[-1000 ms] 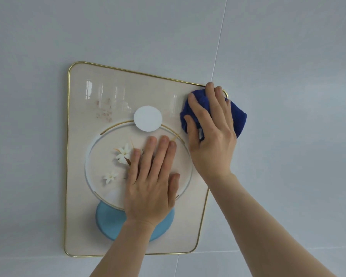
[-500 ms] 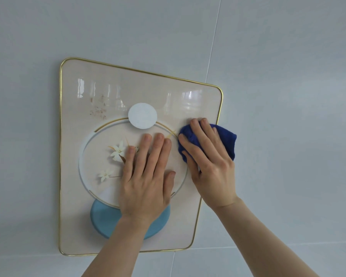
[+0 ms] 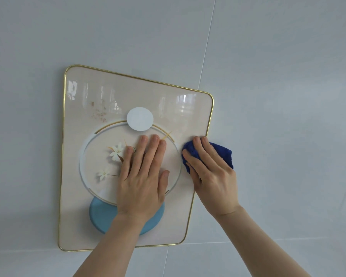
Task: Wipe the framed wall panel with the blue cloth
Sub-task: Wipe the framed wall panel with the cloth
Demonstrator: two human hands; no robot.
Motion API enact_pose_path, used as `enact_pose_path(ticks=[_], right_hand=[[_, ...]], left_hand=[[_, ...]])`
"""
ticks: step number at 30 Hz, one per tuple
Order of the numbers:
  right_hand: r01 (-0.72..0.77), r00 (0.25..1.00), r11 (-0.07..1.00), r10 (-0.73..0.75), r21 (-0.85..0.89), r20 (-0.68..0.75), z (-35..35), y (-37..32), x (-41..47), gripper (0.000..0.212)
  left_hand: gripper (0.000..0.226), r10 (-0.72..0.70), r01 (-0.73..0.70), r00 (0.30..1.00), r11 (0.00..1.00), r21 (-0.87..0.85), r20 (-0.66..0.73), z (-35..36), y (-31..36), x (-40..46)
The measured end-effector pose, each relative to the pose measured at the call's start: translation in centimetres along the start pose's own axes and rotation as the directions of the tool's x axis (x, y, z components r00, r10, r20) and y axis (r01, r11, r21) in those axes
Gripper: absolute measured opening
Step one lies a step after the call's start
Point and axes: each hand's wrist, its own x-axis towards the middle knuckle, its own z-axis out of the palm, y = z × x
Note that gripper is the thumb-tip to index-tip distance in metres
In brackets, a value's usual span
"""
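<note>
Two hands on one panel. Right hand (image 3: 212, 172): fingers (image 3: 200, 150) curled and clamped on the blue cloth (image 3: 222, 154), which is bunched and pressed at the panel's right edge, about mid-height, half over the gold frame (image 3: 209, 124). Left hand (image 3: 142, 184): fingers (image 3: 150, 148) flat and close together, holding nothing, palm braced on the printed oval. Panel (image 3: 84, 206): glossy, hung askew on the tiled wall (image 3: 268, 76). Reddish-brown specks (image 3: 100, 112) at upper left, well apart from the cloth, not yet wiped. Risks, as judged: the cloth slipping off the edge onto the wall; heavy pressure shifting the tilted panel; the bracing palm leaving smears on the gloss.
</note>
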Motion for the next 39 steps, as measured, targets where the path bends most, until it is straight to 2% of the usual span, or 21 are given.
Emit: enact_pose_path(ticks=[4, 6, 7, 8, 10, 12, 13, 14, 16, 18, 20, 25, 29, 31, 34, 36, 39], right_hand=[[-0.059, 0.992, 0.996, 0.066, -0.065, 0.106, -1.6, -0.8, 0.3, 0.026], [-0.227, 0.955, 0.972, 0.234, -0.059, 0.184, -2.9, -1.2, -0.1, 0.023], [-0.37, 0.905, 0.928, 0.369, -0.035, 0.211, -3.6, -1.3, -0.5, 0.021], [-0.543, 0.817, 0.84, 0.528, 0.003, 0.231, -4.3, -1.4, -0.8, 0.019], [-0.846, 0.529, 0.524, 0.8, 0.098, 0.285, -5.9, -1.3, -1.0, 0.02], [-0.963, 0.24, 0.178, 0.907, 0.204, 0.346, -7.4, -1.2, -0.6, 0.019], [-0.969, 0.129, 0.036, 0.918, 0.245, 0.376, -8.0, -1.2, -0.2, 0.017], [-0.959, 0.052, -0.069, 0.91, 0.273, 0.412, -8.5, -1.4, 0.4, 0.015], [-0.934, -0.003, -0.176, 0.875, 0.311, 0.484, -9.0, -2.2, 1.8, 0.018], [-0.912, 0.034, -0.189, 0.85, 0.364, 0.526, -9.3, -3.5, 3.6, 0.02], [-0.889, 0.122, -0.139, 0.846, 0.436, 0.519, -9.1, -5.2, 5.8, 0.02], [-0.754, 0.406, 0.113, 0.854, 0.647, 0.324, -6.9, -10.0, 11.2, 0.023], [-0.61, 0.651, 0.364, 0.736, 0.703, 0.184, -4.2, -13.5, 14.8, 0.025], [-0.535, 0.748, 0.485, 0.653, 0.692, 0.121, -2.5, -14.8, 15.9, 0.026], [-0.408, 0.876, 0.708, 0.482, 0.576, 0.028, 0.5, -16.0, 16.8, 0.03], [-0.333, 0.926, 0.819, 0.376, 0.468, 0.001, 2.4, -16.3, 16.8, 0.032], [-0.231, 0.967, 0.92, 0.252, 0.316, -0.028, 5.0, -16.4, 16.0, 0.034]], left_hand=[[0.063, 0.012, -0.009, 0.995, 1.0, -0.027, 0.099, -2.3, 0.1, 0.3], [0.064, 0.014, -0.007, 0.987, 0.999, -0.04, 0.162, -3.6, 0.0, 0.5], [0.064, 0.014, -0.003, 0.982, 0.998, -0.057, 0.189, -4.2, 0.0, 0.7], [0.065, 0.02, -0.003, 0.977, 0.997, -0.082, 0.214, -4.8, -0.1, 0.8], [0.066, 0.054, -0.02, 0.968, 0.99, -0.141, 0.247, -5.9, -0.5, 1.0], [0.066, 0.086, -0.044, 0.967, 0.984, -0.174, 0.238, -7.0, -1.3, 1.0], [0.067, 0.088, -0.046, 0.971, 0.981, -0.188, 0.221, -7.5, -1.9, 0.8], [0.067, 0.076, -0.035, 0.978, 0.978, -0.204, 0.195, -8.1, -2.5, 0.6], [0.068, 0.017, 0.013, 0.992, 0.974, -0.228, 0.127, -9.2, -3.9, 0.5], [0.069, -0.065, 0.081, 0.995, 0.969, -0.232, 0.078, -10.2, -5.5, 0.9], [0.071, -0.137, 0.149, 0.988, 0.963, -0.225, 0.069, -11.0, -7.4, 1.6], [0.078, -0.171, 0.182, 0.981, 0.975, -0.131, 0.09, -11.6, -12.5, 2.9], [0.08, -0.139, 0.147, 0.986, 0.985, -0.086, 0.092, -10.7, -14.9, 3.4], [0.079, -0.139, 0.147, 0.987, 0.985, -0.091, 0.082, -10.0, -15.7, 3.7], [0.076, -0.123, 0.129, 0.991, 0.986, -0.104, 0.062, -8.6, -16.5, 4.0], [0.072, -0.106, 0.11, 0.993, 0.988, -0.107, 0.045, -7.5, -16.9, 4.0], [0.068, -0.082, 0.083, 0.996, 0.995, -0.061, 0.03, -6.0, -17.4, 3.7]])
